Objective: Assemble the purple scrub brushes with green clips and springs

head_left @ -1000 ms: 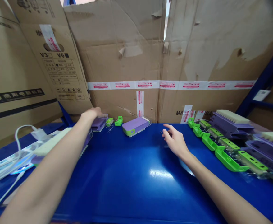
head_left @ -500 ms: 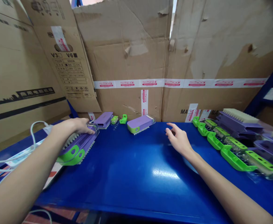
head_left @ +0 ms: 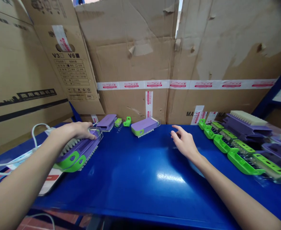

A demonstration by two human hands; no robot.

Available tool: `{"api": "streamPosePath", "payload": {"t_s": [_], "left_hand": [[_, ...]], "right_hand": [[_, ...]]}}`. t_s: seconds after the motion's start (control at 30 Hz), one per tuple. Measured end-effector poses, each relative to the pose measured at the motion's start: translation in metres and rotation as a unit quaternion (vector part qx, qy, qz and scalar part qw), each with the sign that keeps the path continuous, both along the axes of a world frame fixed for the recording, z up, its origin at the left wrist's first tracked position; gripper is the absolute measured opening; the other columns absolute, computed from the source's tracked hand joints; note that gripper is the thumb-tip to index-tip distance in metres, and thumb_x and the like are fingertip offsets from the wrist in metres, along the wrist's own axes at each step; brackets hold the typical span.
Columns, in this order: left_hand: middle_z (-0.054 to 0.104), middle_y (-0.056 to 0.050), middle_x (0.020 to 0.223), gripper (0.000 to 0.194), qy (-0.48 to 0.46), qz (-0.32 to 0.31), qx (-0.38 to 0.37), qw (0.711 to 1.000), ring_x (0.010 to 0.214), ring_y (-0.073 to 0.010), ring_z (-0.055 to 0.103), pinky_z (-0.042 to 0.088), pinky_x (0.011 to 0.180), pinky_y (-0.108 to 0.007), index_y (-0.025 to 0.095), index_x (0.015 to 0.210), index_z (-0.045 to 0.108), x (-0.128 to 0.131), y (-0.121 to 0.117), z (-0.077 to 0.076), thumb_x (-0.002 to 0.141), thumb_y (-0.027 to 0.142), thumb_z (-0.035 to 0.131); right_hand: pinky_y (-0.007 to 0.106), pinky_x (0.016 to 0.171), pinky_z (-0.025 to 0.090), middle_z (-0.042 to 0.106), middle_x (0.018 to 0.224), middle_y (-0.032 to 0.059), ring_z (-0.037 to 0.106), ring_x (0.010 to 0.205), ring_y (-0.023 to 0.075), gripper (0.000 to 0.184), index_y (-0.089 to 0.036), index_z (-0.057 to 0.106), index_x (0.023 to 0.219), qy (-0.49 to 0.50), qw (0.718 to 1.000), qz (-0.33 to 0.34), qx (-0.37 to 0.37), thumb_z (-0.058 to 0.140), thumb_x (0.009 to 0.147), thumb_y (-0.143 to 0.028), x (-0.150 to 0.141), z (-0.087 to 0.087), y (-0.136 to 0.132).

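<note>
On the left side of the blue table, my left hand (head_left: 82, 130) is closed over the far end of a purple and green scrubbing brush (head_left: 85, 144), its thumb along the purple body. White bristles show on both sides, so a second brush may lie against it; my hand and forearm hide part of this. My right hand (head_left: 183, 140) is held over the table, fingers apart and nothing in it. Between the hands, towards the back, another purple brush (head_left: 145, 125) with a green end lies bristles down.
Behind my left hand are a purple brush body (head_left: 107, 122), a small green block (head_left: 118, 122) and a green end piece (head_left: 127, 121). At right stand rows of green parts (head_left: 221, 144) and stacked purple brush bodies (head_left: 247, 127). Cardboard (head_left: 135, 64) walls the back; white cables (head_left: 35, 137) run at left.
The brush under my left hand has tilted slightly, its green end shifting a little left and nearer. My right hand has hardly moved.
</note>
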State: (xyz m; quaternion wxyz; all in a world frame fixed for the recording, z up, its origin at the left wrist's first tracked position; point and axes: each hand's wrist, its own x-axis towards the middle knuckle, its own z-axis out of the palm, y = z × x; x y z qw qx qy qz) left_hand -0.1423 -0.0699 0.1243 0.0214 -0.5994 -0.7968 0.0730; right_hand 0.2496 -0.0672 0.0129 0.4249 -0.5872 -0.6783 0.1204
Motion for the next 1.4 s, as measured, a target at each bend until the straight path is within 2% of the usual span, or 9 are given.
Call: {"api": "streamPosePath", "payload": {"t_s": [0.1,0.3,0.47,0.6,0.8,0.93,1.1,1.23,1.4], "left_hand": [[0.054,-0.018,0.131,0.075,0.032,-0.005,-0.063,0.997,0.115,-0.0324,0.053,0.042,0.09,-0.037,0.015,0.131,0.046,0.004,-0.001,0.005,0.069,0.054,0.064],[0.053,-0.017,0.123,0.074,0.066,-0.094,0.114,0.987,0.116,-0.0371,0.048,0.044,0.086,-0.045,0.021,0.131,0.044,0.065,-0.009,0.012,0.073,0.067,0.051],[0.053,-0.017,0.119,0.065,0.006,-0.199,0.174,0.964,0.114,-0.0322,0.049,0.043,0.086,-0.04,0.018,0.129,0.043,0.135,0.004,-0.022,0.08,0.06,0.048],[0.053,-0.02,0.117,0.069,-0.035,-0.195,0.188,0.962,0.112,-0.0347,0.049,0.041,0.087,-0.042,0.014,0.128,0.043,0.167,0.031,-0.063,0.079,0.062,0.05],[0.053,-0.019,0.115,0.072,-0.109,-0.218,0.2,0.949,0.111,-0.0337,0.049,0.044,0.085,-0.039,0.013,0.131,0.042,0.17,0.053,-0.098,0.077,0.059,0.056],[0.053,-0.013,0.116,0.072,-0.15,-0.376,0.206,0.891,0.11,-0.0282,0.05,0.042,0.094,-0.04,0.017,0.132,0.042,0.152,0.053,-0.103,0.075,0.057,0.06],[0.045,-0.014,0.129,0.068,-0.094,-0.524,0.257,0.806,0.119,-0.0282,0.042,0.04,0.098,-0.042,0.018,0.137,0.035,0.141,0.046,-0.098,0.078,0.038,0.063],[0.047,-0.017,0.126,0.067,-0.045,-0.542,0.28,0.791,0.117,-0.029,0.044,0.04,0.097,-0.045,0.014,0.137,0.033,0.148,0.039,-0.095,0.079,0.033,0.06],[0.052,-0.017,0.121,0.063,0.031,-0.534,0.294,0.792,0.116,-0.0303,0.046,0.023,0.107,-0.053,0.012,0.134,0.036,0.173,0.027,-0.1,0.08,0.035,0.057]], "right_hand": [[0.028,0.067,0.043,0.068,0.078,0.0033,0.061,0.07,0.0171,0.042,-0.019,0.056,0.12,-0.004,1.0,-0.001,0.002,0.043,0.086,-0.039,0.0,0.0,0.0],[0.028,0.067,0.043,0.069,0.08,0.0029,0.062,0.071,0.0173,0.042,-0.019,0.054,0.123,-0.031,0.999,-0.006,-0.003,0.042,0.087,-0.039,-0.001,-0.001,0.0],[0.028,0.069,0.042,0.07,0.083,0.0027,0.064,0.078,0.0194,0.041,-0.021,0.051,0.126,-0.116,0.993,-0.016,-0.017,0.039,0.09,-0.035,-0.002,-0.001,-0.003],[0.031,0.069,0.042,0.07,0.091,0.0048,0.065,0.086,0.0233,0.041,-0.021,0.051,0.127,-0.196,0.978,-0.04,-0.057,0.037,0.091,-0.035,-0.001,-0.003,-0.003],[0.038,0.075,0.044,0.07,0.095,0.0111,0.064,0.091,0.0285,0.044,-0.014,0.05,0.128,-0.298,0.95,-0.057,-0.072,0.034,0.091,-0.033,0.003,-0.004,0.001],[0.044,0.082,0.044,0.063,0.113,0.0154,0.056,0.105,0.0312,0.053,-0.013,0.044,0.133,-0.306,0.951,-0.048,-0.009,0.04,0.089,-0.041,0.009,-0.002,0.002],[0.047,0.094,0.04,0.037,0.142,0.0187,0.038,0.126,0.0322,0.084,-0.015,0.018,0.146,-0.297,0.948,0.052,0.102,0.058,0.077,-0.041,0.014,-0.009,0.008],[0.045,0.094,0.041,0.041,0.137,0.018,0.041,0.123,0.03,0.083,-0.017,0.016,0.147,-0.305,0.937,0.111,0.129,0.058,0.076,-0.029,0.012,-0.016,0.016],[0.047,0.093,0.043,0.047,0.125,0.0187,0.046,0.113,0.0317,0.079,-0.015,0.024,0.145,-0.328,0.915,0.131,0.196,0.059,0.074,-0.023,-0.001,-0.015,0.013]]}}
